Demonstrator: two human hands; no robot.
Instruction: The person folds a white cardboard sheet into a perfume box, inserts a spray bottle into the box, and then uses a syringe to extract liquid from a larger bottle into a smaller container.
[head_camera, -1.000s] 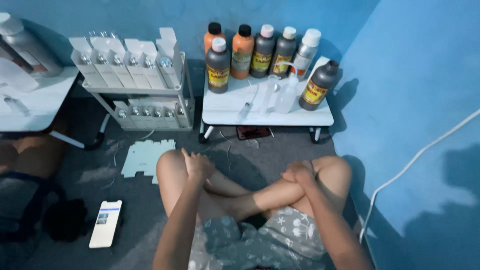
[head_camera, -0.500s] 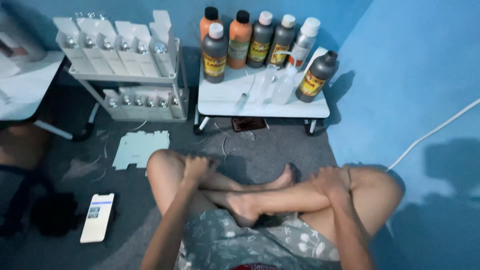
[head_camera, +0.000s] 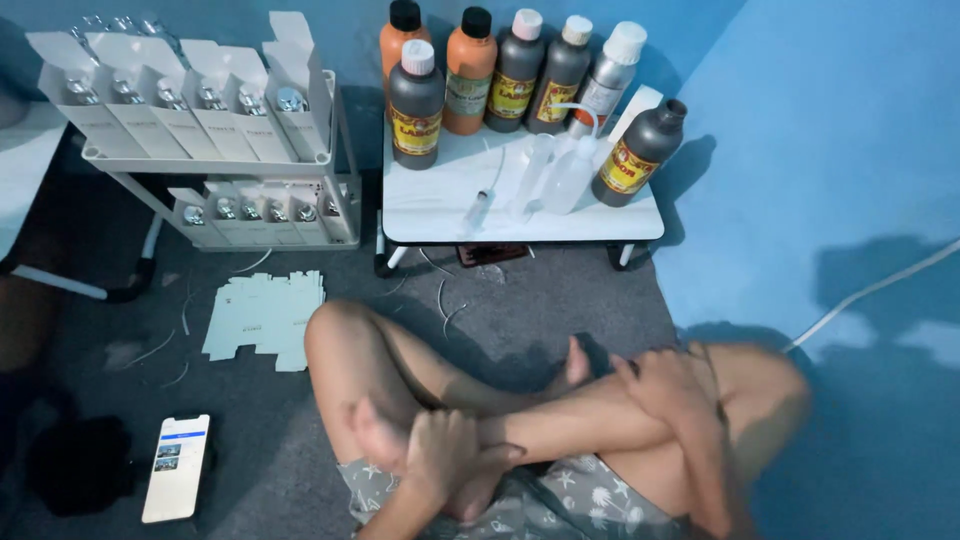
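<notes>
Left hand (head_camera: 445, 455) lay closed over a foot (head_camera: 385, 440) at the crossed legs; right hand (head_camera: 665, 385) rested open-fingered on the right shin (head_camera: 560, 420), holding no object. Ahead stood a low white table (head_camera: 430, 205) bearing bottles (head_camera: 470, 70), a squeeze bottle (head_camera: 570, 170) and a syringe (head_camera: 482, 200). Left of it: rack (head_camera: 215, 165) of boxed vials, flat cartons (head_camera: 265, 320), phone (head_camera: 176, 468) on grey floor.
</notes>
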